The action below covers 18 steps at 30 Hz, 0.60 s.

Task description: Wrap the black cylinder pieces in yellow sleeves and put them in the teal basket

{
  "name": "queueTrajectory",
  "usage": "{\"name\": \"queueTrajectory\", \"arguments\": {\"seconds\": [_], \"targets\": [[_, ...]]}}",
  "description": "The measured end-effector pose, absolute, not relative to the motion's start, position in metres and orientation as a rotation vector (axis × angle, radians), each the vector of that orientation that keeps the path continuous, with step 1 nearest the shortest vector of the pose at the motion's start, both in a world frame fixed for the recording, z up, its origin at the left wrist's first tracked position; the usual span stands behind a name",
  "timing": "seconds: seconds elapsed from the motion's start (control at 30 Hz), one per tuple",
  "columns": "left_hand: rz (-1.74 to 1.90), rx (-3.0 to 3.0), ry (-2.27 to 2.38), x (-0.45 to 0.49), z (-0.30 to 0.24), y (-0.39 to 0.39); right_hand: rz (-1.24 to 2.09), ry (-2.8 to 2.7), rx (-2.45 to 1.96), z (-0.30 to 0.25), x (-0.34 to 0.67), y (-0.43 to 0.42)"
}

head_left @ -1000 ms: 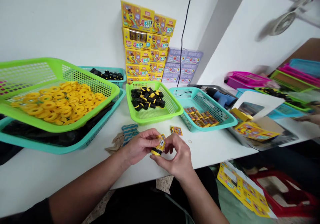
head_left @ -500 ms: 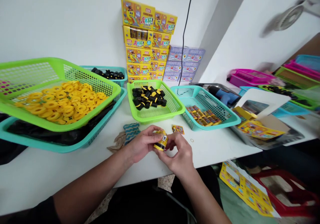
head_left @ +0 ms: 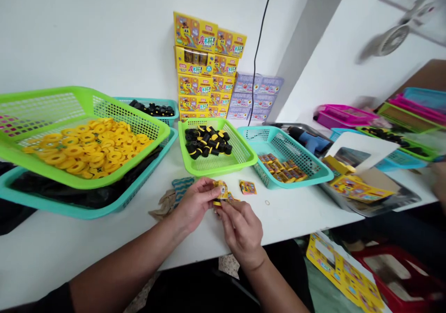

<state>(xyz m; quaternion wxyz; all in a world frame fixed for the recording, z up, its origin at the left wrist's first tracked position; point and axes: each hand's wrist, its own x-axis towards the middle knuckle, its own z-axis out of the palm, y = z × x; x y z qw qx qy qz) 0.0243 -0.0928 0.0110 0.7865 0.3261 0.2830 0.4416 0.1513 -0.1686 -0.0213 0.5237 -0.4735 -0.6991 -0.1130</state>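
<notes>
Between my hands, above the white table [head_left: 285, 215], is a small yellow-and-black toy cup [head_left: 222, 190] with a printed figure on its side. My left hand [head_left: 195, 202] grips it from the left, thumb across the front. My right hand [head_left: 242, 228] is closed at the cup's lower end, its fingertips pinched there. Partly hidden behind the right fingers is a colourful printed piece. Just beyond lies a small printed packet [head_left: 247, 187]. Beside my left wrist are a blue striped cloth [head_left: 181, 187] and a beige cloth [head_left: 163, 205].
A green basket [head_left: 240, 157] holds black-and-yellow cylinders. Right of it, a teal basket [head_left: 306, 164] contains small printed packets. At left, a larger green basket [head_left: 78, 100] of yellow rings rests on a teal basket [head_left: 66, 210]. Yellow boxes [head_left: 195, 62] are stacked against the wall.
My right hand has turned, its fingers moving from around the cup's right side to a pinch at its lower end. My left hand still grips the cup. The view has tilted slightly upward.
</notes>
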Motion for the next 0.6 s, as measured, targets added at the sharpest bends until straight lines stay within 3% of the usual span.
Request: {"name": "queueTrajectory", "arguments": {"seconds": [0.17, 0.6], "targets": [[0.951, 0.735, 0.653, 0.025, 0.007, -0.093, -0.523, -1.758, -1.114, -0.036, 0.157, -0.166], [0.95, 0.737, 0.629, 0.027, 0.006, -0.095, -0.408, -1.708, -1.256, -0.036, 0.155, -0.166]]}}
